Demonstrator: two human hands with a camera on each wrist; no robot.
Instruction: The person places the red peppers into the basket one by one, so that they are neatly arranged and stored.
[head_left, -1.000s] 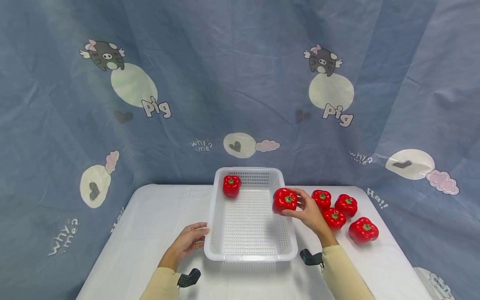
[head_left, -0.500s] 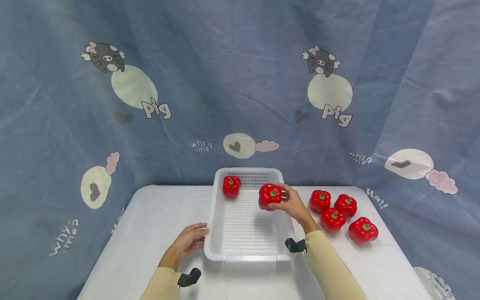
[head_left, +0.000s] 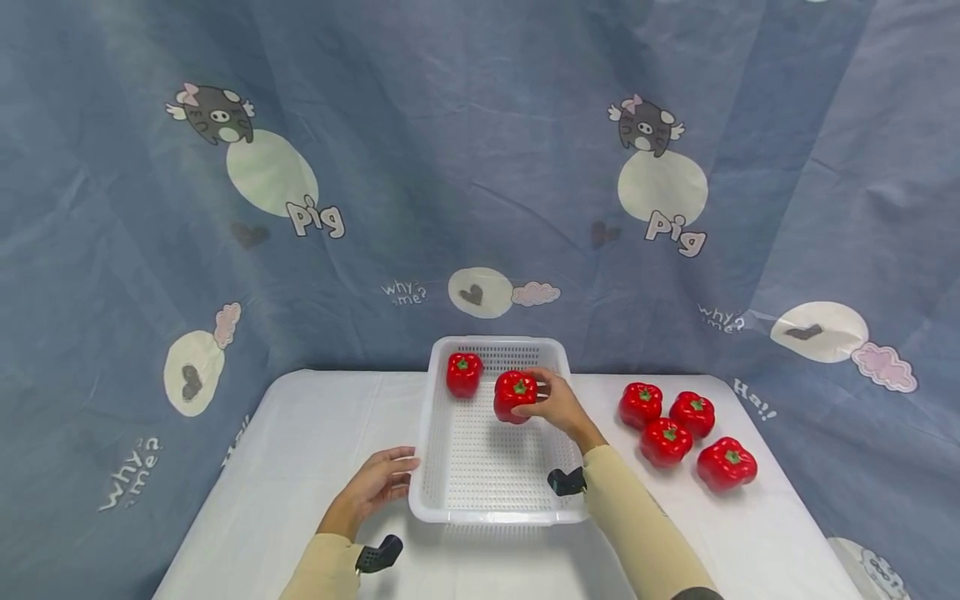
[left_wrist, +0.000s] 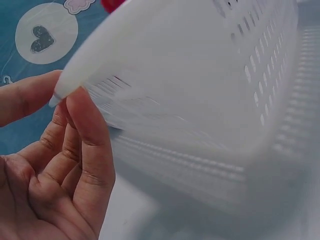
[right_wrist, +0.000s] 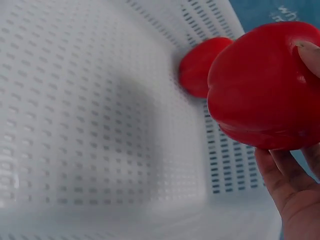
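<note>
The right hand [head_left: 558, 406], gripping a glossy red pepper [head_left: 512, 398], is moving farther over the white perforated plastic basket [head_left: 495, 493], seemingly positioning it; the left hand [head_left: 380, 479] is pinching the rim [left_wrist: 87, 57].

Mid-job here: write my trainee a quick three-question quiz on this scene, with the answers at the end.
1. How many glossy red bell peppers lie on the white tabletop, outside the white perforated plastic basket?
2. True or false: the left hand holds a pepper.
3. Where is the right hand's pepper? (a) outside the basket (b) above the basket's floor (c) in the left hand

Key: 1. Four. 2. False; it pinches the basket. 3. b.
</note>
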